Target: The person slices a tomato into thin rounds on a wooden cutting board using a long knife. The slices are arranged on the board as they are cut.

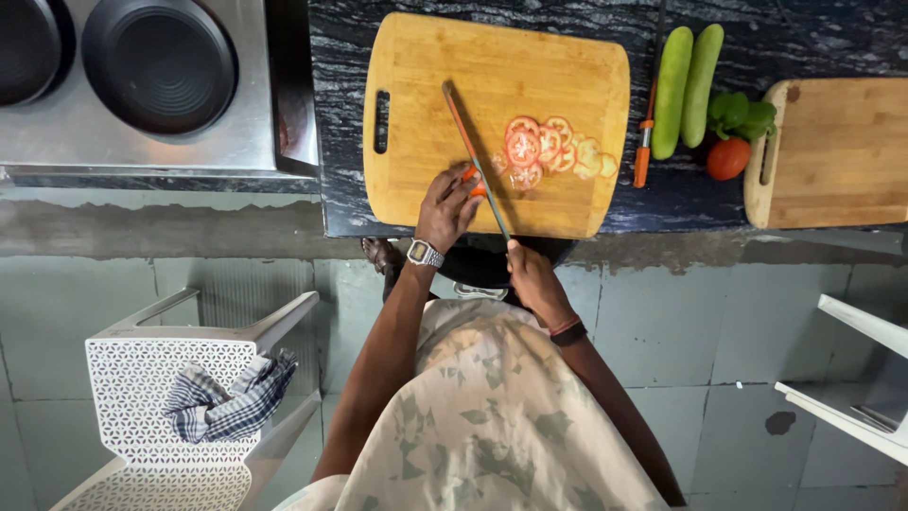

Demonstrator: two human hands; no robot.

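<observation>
Okay, holding a long thin knife (pixel 492 203) slantwise over the cutting board (pixel 416 66), far end toward the board's back-left. Left hand (pixel 446 206) closed around its middle, right hand (pixel 532 274) pinching the near end past the board's front edge. Tomato slices (pixel 549 151) just right of the blade.

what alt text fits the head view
Seen from above, a person's right hand holds a knife over a wooden cutting board while the left hand steadies a tomato piece beside tomato slices.
</observation>
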